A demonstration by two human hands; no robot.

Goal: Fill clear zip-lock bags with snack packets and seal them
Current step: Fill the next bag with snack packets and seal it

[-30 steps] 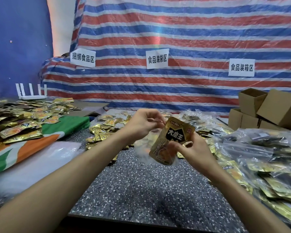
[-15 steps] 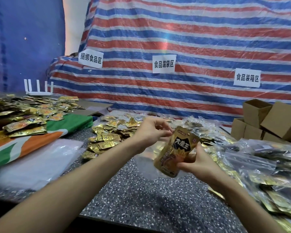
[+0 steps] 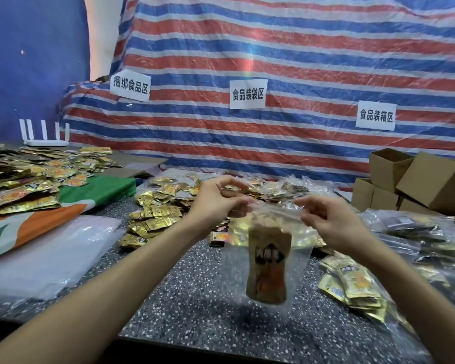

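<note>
A clear zip-lock bag (image 3: 237, 258) hangs upright over the speckled table (image 3: 189, 306), held at its top edge by both hands. My left hand (image 3: 216, 203) pinches the top left corner. My right hand (image 3: 329, 222) pinches the top right corner. Inside the bag sits a gold snack packet (image 3: 268, 266), upright and blurred. A heap of loose gold packets (image 3: 155, 214) lies behind my left hand.
Filled clear bags (image 3: 418, 232) pile up at the right, with a small stack of gold packets (image 3: 352, 287) nearer me. Empty clear bags (image 3: 50, 256) lie at the left beside an orange-green cloth (image 3: 63, 214). Cardboard boxes (image 3: 431, 179) stand at the back right.
The gold packet has gone from my right hand down into the clear bag. My right hand has let go of it and now pinches the bag's top right corner.
</note>
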